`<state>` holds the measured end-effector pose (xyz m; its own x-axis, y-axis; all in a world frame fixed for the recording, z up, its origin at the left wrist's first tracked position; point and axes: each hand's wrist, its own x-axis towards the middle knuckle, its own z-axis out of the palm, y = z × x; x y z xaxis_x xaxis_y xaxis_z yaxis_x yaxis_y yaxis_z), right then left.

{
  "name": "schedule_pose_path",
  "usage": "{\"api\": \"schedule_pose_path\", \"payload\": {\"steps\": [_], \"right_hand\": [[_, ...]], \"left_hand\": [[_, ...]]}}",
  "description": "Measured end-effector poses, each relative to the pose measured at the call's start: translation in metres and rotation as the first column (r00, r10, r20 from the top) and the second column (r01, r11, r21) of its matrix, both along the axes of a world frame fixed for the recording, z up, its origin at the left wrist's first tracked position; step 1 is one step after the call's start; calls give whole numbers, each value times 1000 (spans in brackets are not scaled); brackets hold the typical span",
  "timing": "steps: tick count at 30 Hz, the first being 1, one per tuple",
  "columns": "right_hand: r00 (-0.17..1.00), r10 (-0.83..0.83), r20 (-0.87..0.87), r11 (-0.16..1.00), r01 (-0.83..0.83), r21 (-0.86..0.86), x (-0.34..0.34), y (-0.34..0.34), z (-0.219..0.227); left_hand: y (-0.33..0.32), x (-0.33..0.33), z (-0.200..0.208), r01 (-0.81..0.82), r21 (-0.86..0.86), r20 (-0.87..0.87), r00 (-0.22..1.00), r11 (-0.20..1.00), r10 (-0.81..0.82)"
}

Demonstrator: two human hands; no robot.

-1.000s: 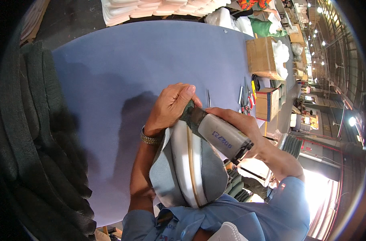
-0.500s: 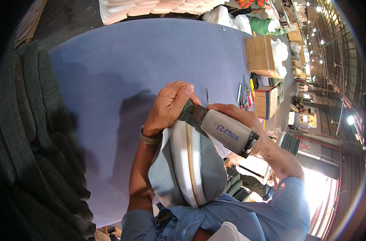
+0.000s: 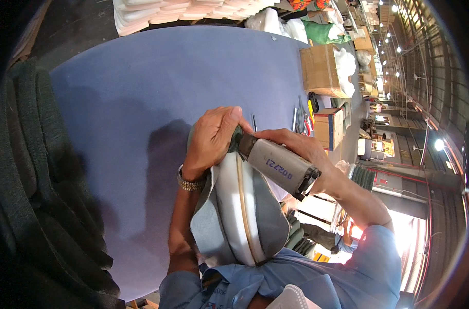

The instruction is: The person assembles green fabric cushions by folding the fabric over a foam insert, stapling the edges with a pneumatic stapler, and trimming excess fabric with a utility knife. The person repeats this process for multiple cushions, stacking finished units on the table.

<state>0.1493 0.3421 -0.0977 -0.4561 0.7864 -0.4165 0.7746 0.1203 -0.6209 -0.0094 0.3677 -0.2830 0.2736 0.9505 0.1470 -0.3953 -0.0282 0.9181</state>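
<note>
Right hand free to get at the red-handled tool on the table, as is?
Probably not: the right hand is wrapped around the grey tool. The red-handled tool lies just beyond that hand, with nothing apparent between, so only the full grip seems to block it.

Blue-topped table (image 3: 121, 67), dark floor (image 3: 85, 23) beyond it, and, to the right, a ribbed roof (image 3: 425, 46) with bright lamps (image 3: 439, 144).
</note>
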Motion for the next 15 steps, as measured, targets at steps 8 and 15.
{"api": "schedule_pose_path", "payload": {"steps": [8,15], "right_hand": [[973,171,153,983,-179,38,-10,15,9],[951,176,254,983,-183,3,3,4,1]], "left_hand": [[-1,5,2,66,-176,92,994,982,-50],[0,16,2,-40,-85,-74,997,996,34]]}}
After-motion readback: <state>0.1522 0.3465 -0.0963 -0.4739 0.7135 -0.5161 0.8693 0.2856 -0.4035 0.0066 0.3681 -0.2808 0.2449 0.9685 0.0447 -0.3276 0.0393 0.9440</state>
